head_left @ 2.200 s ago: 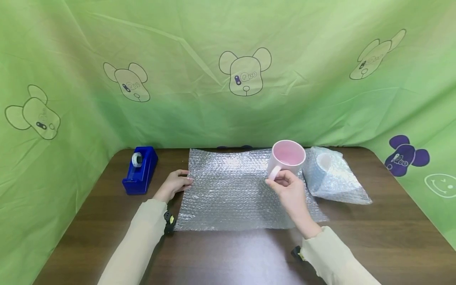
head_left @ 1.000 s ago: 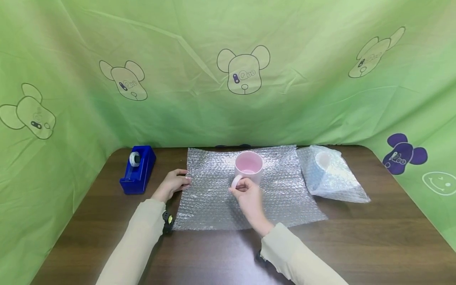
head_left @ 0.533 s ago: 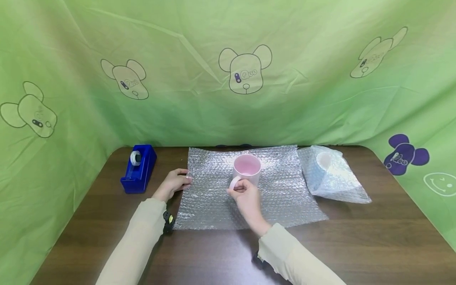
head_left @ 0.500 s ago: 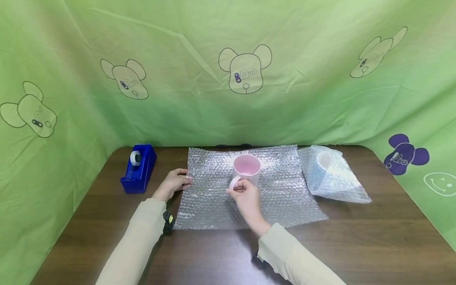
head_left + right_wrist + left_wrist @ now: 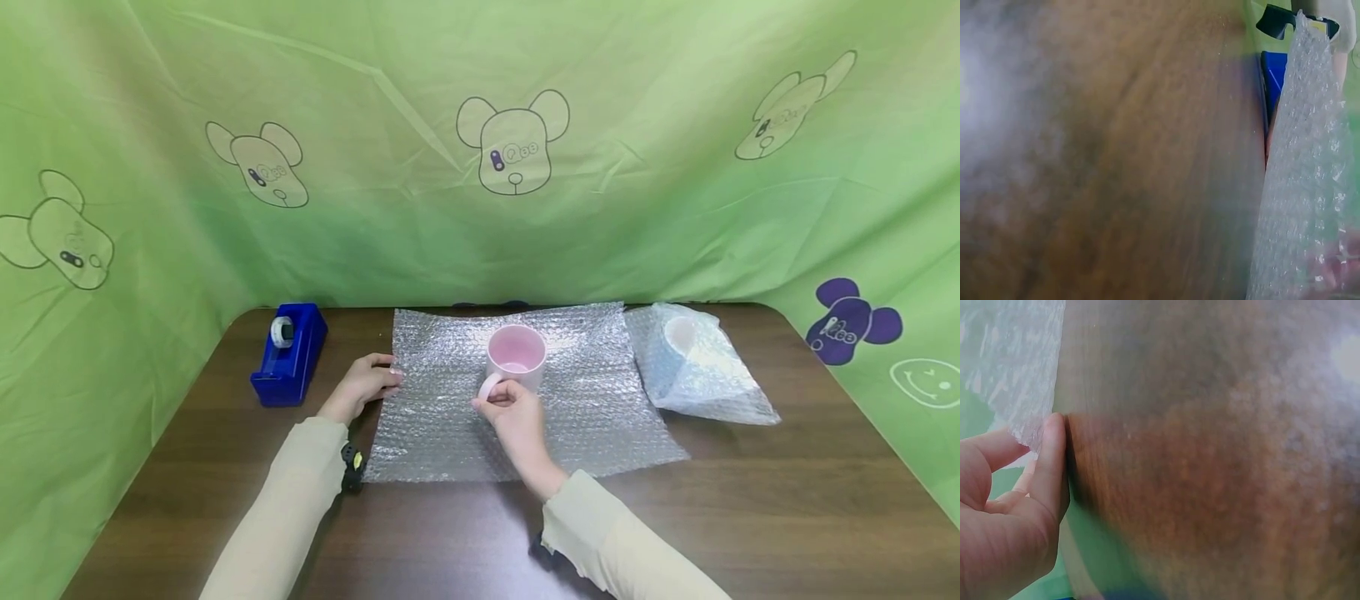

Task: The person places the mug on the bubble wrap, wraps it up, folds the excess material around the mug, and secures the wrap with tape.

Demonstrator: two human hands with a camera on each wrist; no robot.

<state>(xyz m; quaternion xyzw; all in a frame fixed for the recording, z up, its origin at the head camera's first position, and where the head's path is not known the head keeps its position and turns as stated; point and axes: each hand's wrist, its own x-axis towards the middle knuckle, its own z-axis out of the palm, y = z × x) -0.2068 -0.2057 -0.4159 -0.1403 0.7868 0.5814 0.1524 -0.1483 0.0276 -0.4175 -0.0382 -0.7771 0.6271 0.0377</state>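
Note:
A pale pink mug [image 5: 517, 360] with a deeper pink inside is upright over the middle of a flat sheet of bubble wrap [image 5: 585, 417]. My right hand [image 5: 519, 421] pinches the mug's handle from the near side. Whether the mug's base touches the sheet is hidden behind the hand. At the sheet's left edge is my left hand [image 5: 362, 387]. In the left wrist view, the wrap's edge [image 5: 1034, 434] lies between the thumb and fingers of that hand [image 5: 1010, 531]. The right wrist view shows mostly tabletop and a slanting piece of the wrap [image 5: 1300, 187].
A blue tape dispenser [image 5: 288, 362] with a white roll stands on the left of the brown wooden table [image 5: 450, 542]. At the right lies a bubble-wrapped bundle [image 5: 701, 367], a cup-like shape showing through it. Green cloth [image 5: 360, 242] hangs behind the table and at both sides.
The mug, held by the right hand, has moved left and down from the sheet's right side to its middle. Over the last half second it has barely shifted. The left hand has stayed put.

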